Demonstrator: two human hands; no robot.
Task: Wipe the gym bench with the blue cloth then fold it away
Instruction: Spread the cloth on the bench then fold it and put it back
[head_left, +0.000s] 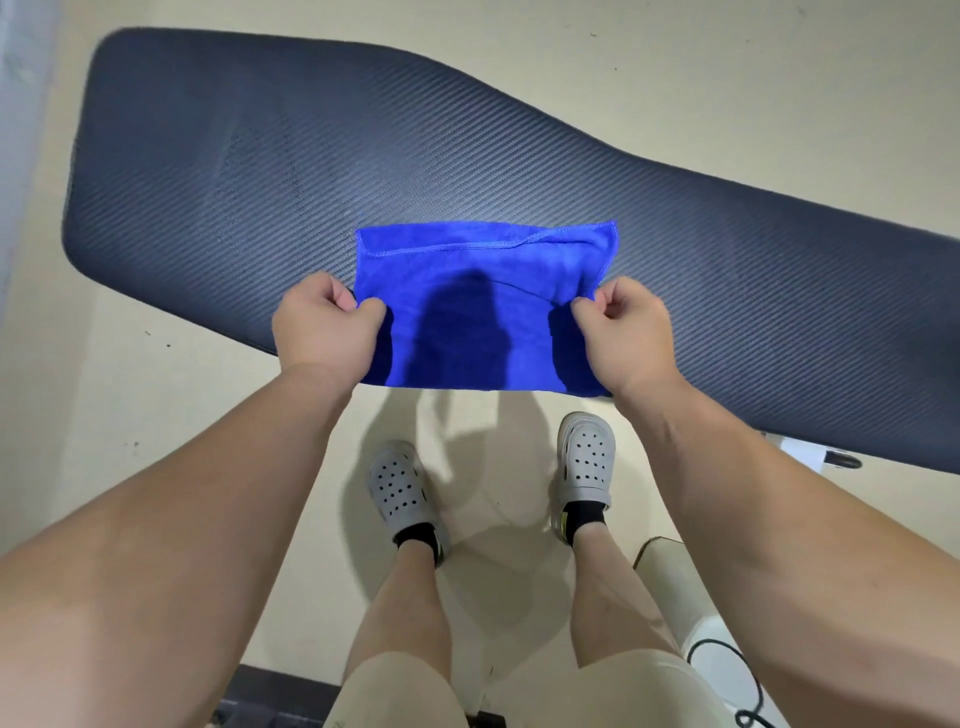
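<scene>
At frame centre the blue cloth (483, 306) lies half-folded on the counter (260, 171). Left hand (324, 325) and right hand (623, 332) each pinch a near corner in a closed grip. Carry both corners level to the far hem, then smooth flat.

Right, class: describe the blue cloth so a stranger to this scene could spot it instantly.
Find the long dark ribbed gym bench stretching across the pale floor. On its near edge lies the blue cloth, pinched at either side by the left hand and right hand. It is the only bright blue thing there, with stitched hems.
</scene>
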